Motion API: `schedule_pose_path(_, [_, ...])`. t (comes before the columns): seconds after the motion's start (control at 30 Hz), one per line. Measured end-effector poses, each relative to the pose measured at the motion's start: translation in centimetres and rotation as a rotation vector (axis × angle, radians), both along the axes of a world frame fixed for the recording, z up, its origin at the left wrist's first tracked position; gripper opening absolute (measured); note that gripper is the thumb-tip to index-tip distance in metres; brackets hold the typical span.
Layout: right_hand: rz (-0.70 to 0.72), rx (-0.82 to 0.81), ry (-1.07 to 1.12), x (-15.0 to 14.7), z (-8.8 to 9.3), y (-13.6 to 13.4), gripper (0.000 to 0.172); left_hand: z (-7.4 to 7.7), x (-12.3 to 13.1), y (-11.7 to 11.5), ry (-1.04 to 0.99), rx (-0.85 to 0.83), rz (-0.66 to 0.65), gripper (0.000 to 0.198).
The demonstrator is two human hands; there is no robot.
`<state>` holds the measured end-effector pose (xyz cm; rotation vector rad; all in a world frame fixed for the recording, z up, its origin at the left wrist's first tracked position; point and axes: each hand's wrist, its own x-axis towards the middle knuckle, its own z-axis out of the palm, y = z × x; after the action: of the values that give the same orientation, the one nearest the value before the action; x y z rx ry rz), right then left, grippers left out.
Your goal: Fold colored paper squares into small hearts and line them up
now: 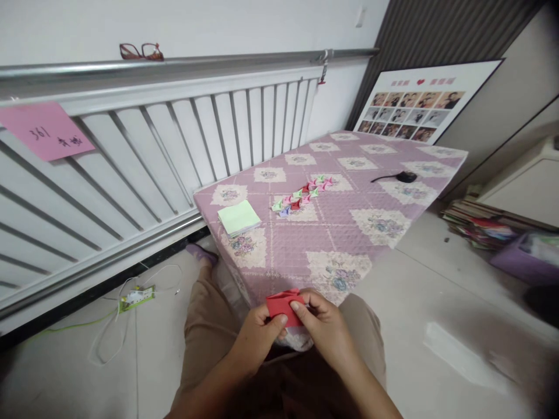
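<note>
A partly folded piece of red paper (282,307) is held over my lap, at the near edge of the table. My left hand (262,334) grips its lower left side, thumb on top. My right hand (321,317) pinches its right side, with the thumb pressed on the front and the fingers behind. Beyond them on the flowered tablecloth (292,256) lies a stack of pale green paper squares (239,218). Farther back, several small folded paper pieces (296,205) in green, pink, red and purple stand in rows.
A white radiator (227,125) runs along the table's left side, with glasses (141,52) on the pipe above. A black object with a cord (406,176) lies at the table's right. A power strip (137,298) with cables is on the floor. A photo board (414,107) leans behind the table.
</note>
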<state>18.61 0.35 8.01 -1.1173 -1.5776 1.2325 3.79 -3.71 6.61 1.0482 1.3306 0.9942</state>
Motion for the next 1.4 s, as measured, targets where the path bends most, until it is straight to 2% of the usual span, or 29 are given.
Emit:
schedule_pose_path(0.27, [-0.025,-0.113,0.076,-0.04,0.07,-0.19,0.029,-0.34,-0.18,-0.12,0.059,0.005,-0.023,0.022])
schedule_pose_path(0.47, [-0.035,-0.200,0.150,0.13,-0.23,-0.07,0.029,0.20,-0.18,-0.21,0.112,0.011,-0.050,0.018])
schedule_pose_path(1.07, [-0.123,-0.214,0.149,-0.39,-0.37,-0.11,0.031,-0.22,-0.44,-0.35,-0.028,-0.006,-0.091,0.023])
schedule_pose_path(1.13, [-0.116,-0.208,0.145,-0.38,-0.39,-0.03,0.031,-0.12,-0.42,-0.29,-0.054,0.020,-0.073,0.022])
schedule_pose_path(1.23, [-0.106,-0.192,0.144,-0.41,-0.39,0.05,0.030,0.18,-0.33,-0.07,-0.111,0.045,0.021,0.024])
schedule_pose_path(1.4, [-0.088,-0.196,0.143,-0.66,-0.36,-0.04,0.029,0.16,-0.30,0.36,-0.196,0.020,0.128,0.027])
